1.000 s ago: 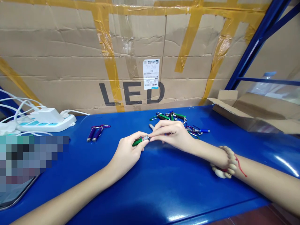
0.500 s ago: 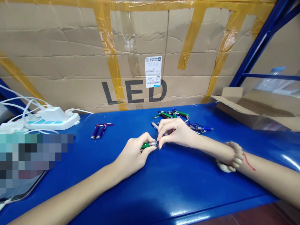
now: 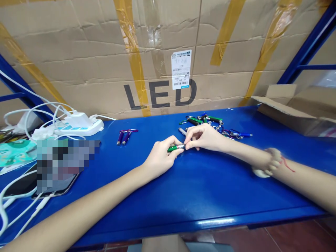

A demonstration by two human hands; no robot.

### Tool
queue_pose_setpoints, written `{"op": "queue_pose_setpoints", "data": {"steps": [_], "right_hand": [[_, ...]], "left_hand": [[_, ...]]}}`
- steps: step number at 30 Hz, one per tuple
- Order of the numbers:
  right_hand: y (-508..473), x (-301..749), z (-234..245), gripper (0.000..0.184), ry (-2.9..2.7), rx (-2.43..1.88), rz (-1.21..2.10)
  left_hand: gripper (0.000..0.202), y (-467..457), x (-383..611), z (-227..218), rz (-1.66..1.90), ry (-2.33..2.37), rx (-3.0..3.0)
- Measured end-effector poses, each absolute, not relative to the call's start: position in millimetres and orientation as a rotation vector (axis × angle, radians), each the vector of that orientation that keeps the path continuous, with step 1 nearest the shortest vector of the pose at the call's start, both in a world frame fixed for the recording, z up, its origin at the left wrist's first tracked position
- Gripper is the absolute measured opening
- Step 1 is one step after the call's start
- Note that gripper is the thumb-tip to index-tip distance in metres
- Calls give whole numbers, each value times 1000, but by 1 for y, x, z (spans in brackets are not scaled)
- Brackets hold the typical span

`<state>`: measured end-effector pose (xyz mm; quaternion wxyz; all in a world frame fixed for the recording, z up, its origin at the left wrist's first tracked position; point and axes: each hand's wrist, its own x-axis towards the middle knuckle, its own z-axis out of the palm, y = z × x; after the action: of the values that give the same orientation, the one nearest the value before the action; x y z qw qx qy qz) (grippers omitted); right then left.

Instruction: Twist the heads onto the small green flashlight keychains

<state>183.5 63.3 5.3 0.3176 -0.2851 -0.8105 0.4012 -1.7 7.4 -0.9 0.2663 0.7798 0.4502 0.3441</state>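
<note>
My left hand (image 3: 160,158) is closed around the body of a small green keychain flashlight (image 3: 174,148), held just above the blue table (image 3: 183,196). My right hand (image 3: 204,137) pinches the silver front end of the same flashlight with its fingertips. A beaded bracelet (image 3: 267,164) and a red string sit on my right wrist. Just behind my right hand lies a pile of several green, blue and purple keychain flashlights (image 3: 215,124). Two purple flashlights (image 3: 124,136) lie side by side to the left of my hands.
A big taped cardboard box marked LED (image 3: 162,63) stands along the back. A white power strip with plugs and cables (image 3: 78,126) lies at the left, with a phone (image 3: 55,182) in front. An open carton (image 3: 296,112) sits at the right. Blue shelf posts (image 3: 309,42) flank the scene.
The view has tipped down and shifted, so everything sits higher and further right. Both hands stay on the green flashlight, with the right fingertips working at its silver end.
</note>
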Motion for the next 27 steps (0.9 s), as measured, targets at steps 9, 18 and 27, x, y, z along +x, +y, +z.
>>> {"op": "queue_pose_setpoints", "data": {"steps": [9,18,27], "right_hand": [[68,182,0,28,-2117,-823,1046],[61,180,8,31,-2084,-806,1100],[54,183,13,35,-2134,-769,1172]], "left_hand": [[3,7,-3,2,933,1239,2067],[5,4,-2,3,963,1132,1997],[9,0,-2,2,931,1056,1947]]}}
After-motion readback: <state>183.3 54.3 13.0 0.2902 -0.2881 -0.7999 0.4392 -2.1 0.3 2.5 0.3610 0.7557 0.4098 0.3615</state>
